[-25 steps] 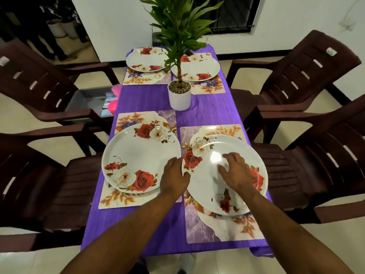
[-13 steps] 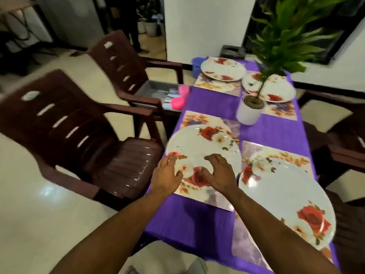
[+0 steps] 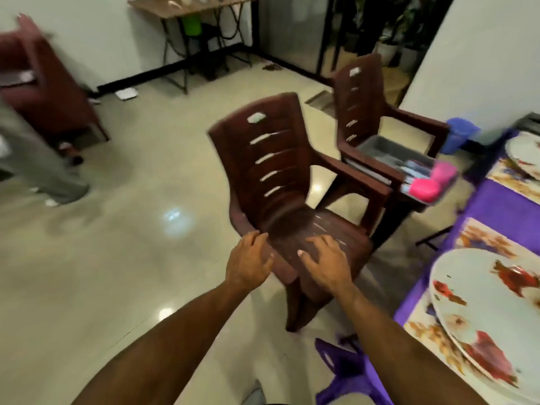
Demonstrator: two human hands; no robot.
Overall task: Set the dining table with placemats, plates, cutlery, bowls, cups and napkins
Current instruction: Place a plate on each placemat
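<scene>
Plates (image 3: pixel 485 311) lay on placemats (image 3: pixel 429 336) at the surface's near edge. Left hand (image 3: pixel 248 263) and right hand (image 3: pixel 325 264) hovered, fingers spread, holding nothing, over a brown chair (image 3: pixel 280 176); tray (image 3: pixel 409 168) on second chair (image 3: pixel 371 112).

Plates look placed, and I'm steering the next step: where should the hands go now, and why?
Probably to the grey tray on the far chair for cutlery: both the left hand and right hand are empty, and the near plate already sits on its placemat.

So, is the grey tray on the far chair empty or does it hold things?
Not empty. The grey tray holds pink items at its near end; blur hides what they are.
</scene>
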